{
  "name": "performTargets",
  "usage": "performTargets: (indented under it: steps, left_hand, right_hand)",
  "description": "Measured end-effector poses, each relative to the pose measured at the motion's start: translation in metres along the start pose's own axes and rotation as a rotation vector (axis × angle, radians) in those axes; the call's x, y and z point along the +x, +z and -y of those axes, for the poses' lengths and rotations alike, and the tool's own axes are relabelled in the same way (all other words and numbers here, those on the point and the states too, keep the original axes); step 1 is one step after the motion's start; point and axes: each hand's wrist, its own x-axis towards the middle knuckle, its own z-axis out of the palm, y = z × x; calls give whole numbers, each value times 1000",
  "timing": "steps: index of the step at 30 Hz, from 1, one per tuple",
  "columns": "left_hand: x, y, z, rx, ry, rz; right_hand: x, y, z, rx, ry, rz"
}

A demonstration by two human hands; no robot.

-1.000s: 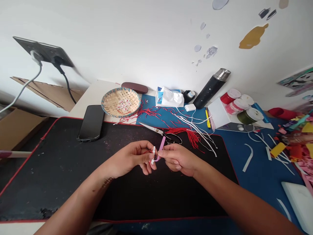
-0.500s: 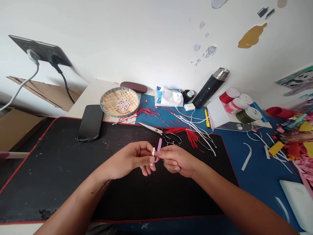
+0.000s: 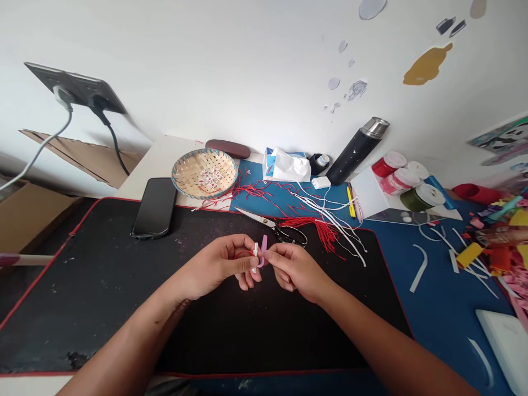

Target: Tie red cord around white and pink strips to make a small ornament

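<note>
Pinching a white piece and red string between thumb and fingertips, the left hand is nearly closed; the right hand, fingers curled, grips a purple strip just beside that piece. Beyond the left hand, a basket holds red-and-white bits (seemingly finished ones). The held piece looks unfinished, and loose red strings beyond the right hand seem yet unused.

1. A narrow white piece is held nearly upright in the left hand.
2. A thin red cord is seen at its left side, partly hidden.
3. A purple strip is pinched by the right hand, just right of the white piece; its lower end is curved to the left.
</note>
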Motion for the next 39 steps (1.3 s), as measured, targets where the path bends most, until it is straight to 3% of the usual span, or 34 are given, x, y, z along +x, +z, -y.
performTargets:
  steps: [5,9,12,16,24,33,39]
  left_hand:
    - [2,-3,1,-73,21,-40]
    - [1,-3,1,-141,10,-24]
    - [1,-2,1,-195,-3,-10]
    - [0,-1,0,-255,-14,21]
    - [-3,-4,-3,-218,22,13]
    - [-1,-6,2,-163,55,-11]
    - [0,-2,2,-110,46,-23]
  right_hand:
    - [-4,-3,-8,-228,-222,-171]
    - [-7,-4,-11,-473,-492,-303]
    - [-5,-2,-9,-631,-665,-305]
    - [-1,2,-7,-701,-759,-211]
    - [-5,2,-5,-728,-750,-121]
    - [-16,11,2,-603,-417,-102]
    - [-19,13,-4,-301,-203,-35]
